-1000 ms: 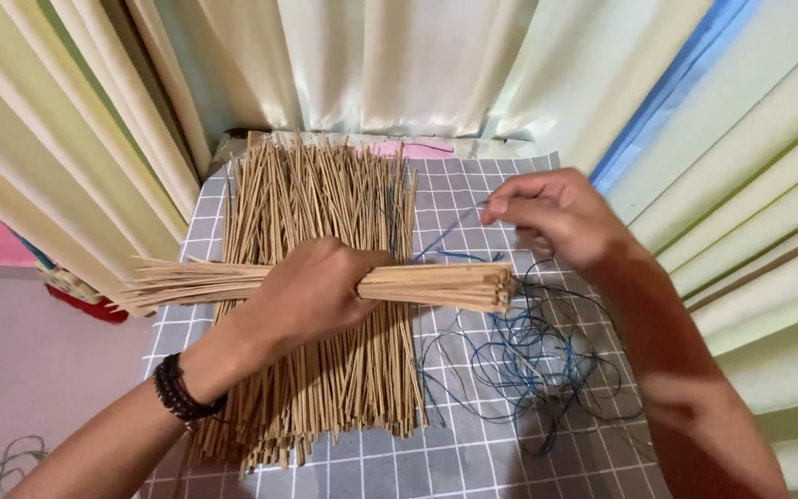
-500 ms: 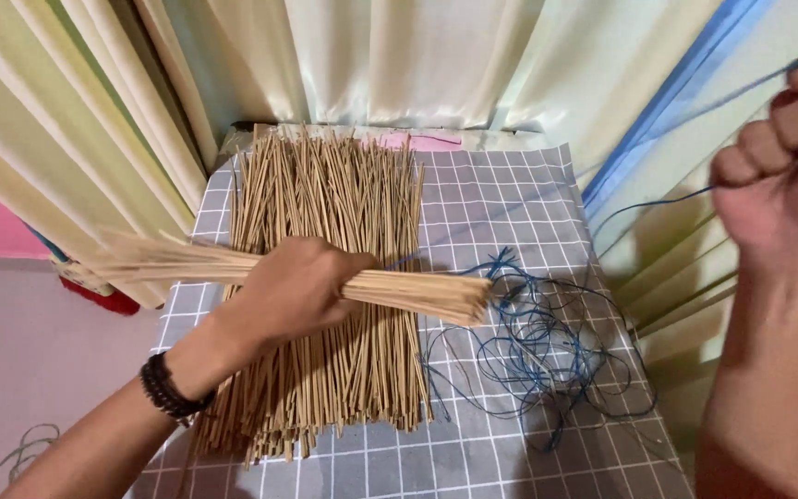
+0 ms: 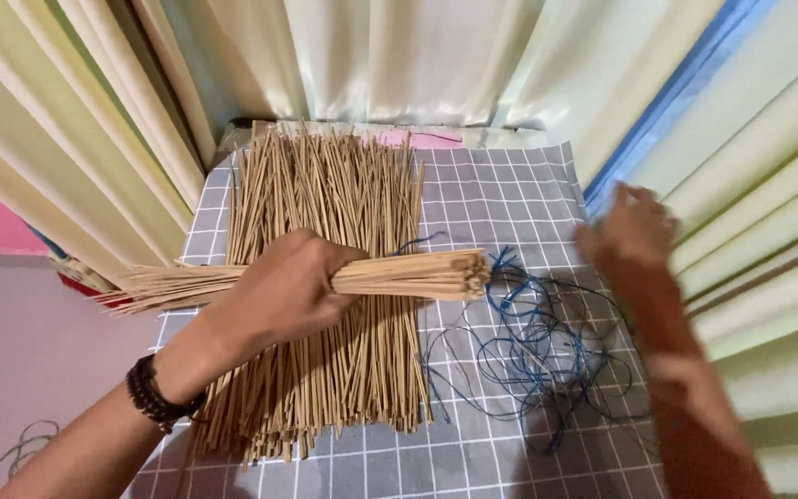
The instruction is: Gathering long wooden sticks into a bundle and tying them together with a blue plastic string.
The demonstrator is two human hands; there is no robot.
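The left hand [image 3: 284, 286] was clamped round a bundle [image 3: 399, 275] of thin tan sticks, fingers wrapped tight about its middle, holding it level and crosswise just above the pile [image 3: 325, 277]. The bundle's cut end pointed right, stopping just short of the blue thread [image 3: 528, 346]; its loose tips fanned out left, past the mat's left edge toward the curtain [image 3: 94, 139]. The pile lay lengthwise on the checked mat [image 3: 501, 194], filling the mat's left half from the far edge almost to the near one. The thread sat in a loose tangle on the right half, one strand curling up by the bundle's end. The right hand [image 3: 630, 236] was a blur at the mat's right edge, close to the curtain folds there; I could not tell whether its fingers were open or pinching thread. Open mat showed far right, behind the tangle, and along the near edge.
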